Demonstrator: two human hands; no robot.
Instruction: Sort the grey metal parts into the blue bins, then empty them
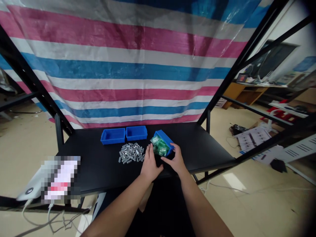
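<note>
A blue plastic bin (165, 137) is tipped toward me on the black table (103, 171), showing small clear bags with green print (159, 146) inside. My right hand (175, 160) grips the bin's right side. My left hand (150, 163) rests flat-fingered beside the bin's mouth, touching the bags. To the left lies a pile of several small silver metal parts (131, 153). Two more blue bins (113, 135) (136, 132) sit upright behind the pile.
A striped pink, blue and white tarp (128, 65) hangs behind the table. Black rack posts (58, 130) frame both sides. A white device with cables (32, 189) sits at the table's left front. Papers and boxes (251, 138) litter the floor at right.
</note>
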